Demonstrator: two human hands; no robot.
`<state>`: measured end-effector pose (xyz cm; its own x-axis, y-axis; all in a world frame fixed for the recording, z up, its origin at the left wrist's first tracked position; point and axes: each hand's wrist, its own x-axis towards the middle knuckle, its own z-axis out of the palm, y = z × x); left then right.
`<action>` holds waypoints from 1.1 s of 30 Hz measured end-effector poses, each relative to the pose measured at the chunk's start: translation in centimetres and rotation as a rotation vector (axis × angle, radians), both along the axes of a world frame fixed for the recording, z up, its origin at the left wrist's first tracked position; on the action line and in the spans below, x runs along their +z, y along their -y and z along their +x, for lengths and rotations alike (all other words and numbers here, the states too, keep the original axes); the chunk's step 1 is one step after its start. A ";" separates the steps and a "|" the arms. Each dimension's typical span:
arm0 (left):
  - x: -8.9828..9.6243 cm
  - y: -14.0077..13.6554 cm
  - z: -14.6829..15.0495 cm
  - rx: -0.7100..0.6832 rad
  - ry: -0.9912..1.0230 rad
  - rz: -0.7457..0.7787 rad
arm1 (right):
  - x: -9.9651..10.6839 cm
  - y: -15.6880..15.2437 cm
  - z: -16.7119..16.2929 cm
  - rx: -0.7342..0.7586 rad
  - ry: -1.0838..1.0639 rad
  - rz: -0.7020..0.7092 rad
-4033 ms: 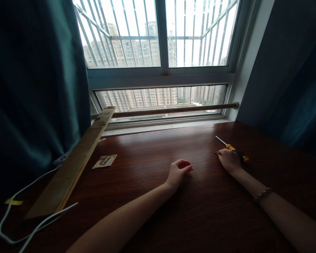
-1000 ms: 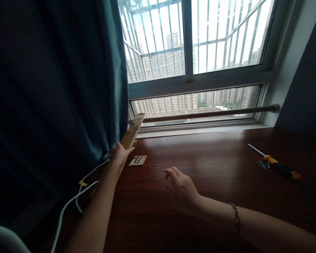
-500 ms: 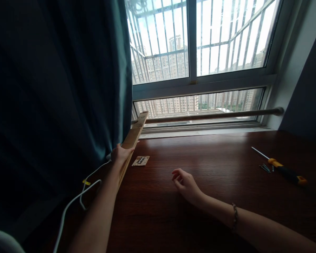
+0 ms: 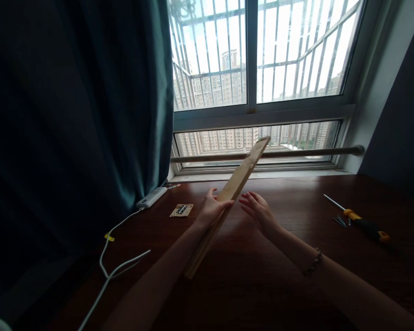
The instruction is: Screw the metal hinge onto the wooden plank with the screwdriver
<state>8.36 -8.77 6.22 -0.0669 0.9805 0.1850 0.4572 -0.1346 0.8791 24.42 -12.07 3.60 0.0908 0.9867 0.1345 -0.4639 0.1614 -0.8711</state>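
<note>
A long, narrow wooden board (image 4: 244, 172) slants up over the table, its far end in front of the window. My left hand (image 4: 214, 208) grips it near the middle, thumb across one side and fingers on the other. Close to the board's right edge is my right hand (image 4: 258, 210), its fingers apart and holding nothing; a small gap seems to part it from the wood. A small square wooden piece with a dark metal part on it (image 4: 181, 210) lies on the table, left of my left hand.
On the dark red wooden table (image 4: 283, 271) lie a screwdriver (image 4: 365, 225) and several screws (image 4: 340, 221) at the right. A white power strip (image 4: 152, 197) and its white cable (image 4: 105, 248) lie at the left, by a blue curtain (image 4: 134, 115). A rail (image 4: 303, 152) crosses the window.
My left hand has brought the board from beside the curtain rightward to mid-table, uncovering the power strip. My right hand has moved slightly up and right, its fingers now opened toward the board.
</note>
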 end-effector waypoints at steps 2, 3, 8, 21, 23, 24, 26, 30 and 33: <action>-1.2 0.9 1.3 -0.024 -0.016 0.021 | 0.1 0.0 0.2 -0.008 -0.009 0.025; -1.7 1.3 1.8 -0.032 -0.005 0.027 | -0.1 0.0 0.3 -0.036 0.016 0.024; -3.1 2.8 3.2 -0.078 0.270 0.030 | -1.6 -0.5 0.7 -0.237 0.182 -0.056; -3.5 2.5 3.6 -0.486 0.918 -0.414 | -1.6 -3.9 7.3 -0.122 0.138 -0.213; -3.9 2.4 3.7 -0.540 0.961 -0.415 | -1.9 -4.4 7.9 -0.123 0.135 -0.233; -4.1 2.4 3.7 -0.557 0.980 -0.411 | -2.0 -4.6 8.1 -0.124 0.134 -0.244; -4.4 2.3 3.9 -0.580 1.014 -0.403 | -2.2 -5.0 8.5 -0.120 0.133 -0.263; -4.7 2.1 4.7 -0.598 1.065 -0.389 | -2.4 -5.5 9.8 -0.081 0.150 -0.286; -4.7 2.3 5.7 -0.580 1.092 -0.404 | -2.2 -5.2 11.2 -0.047 0.171 -0.297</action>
<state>14.09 -11.05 1.52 0.4550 0.8905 -0.0088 -0.5515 0.2895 0.7823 35.62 -6.83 1.43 0.1379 0.9803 -0.1411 -0.3055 -0.0934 -0.9476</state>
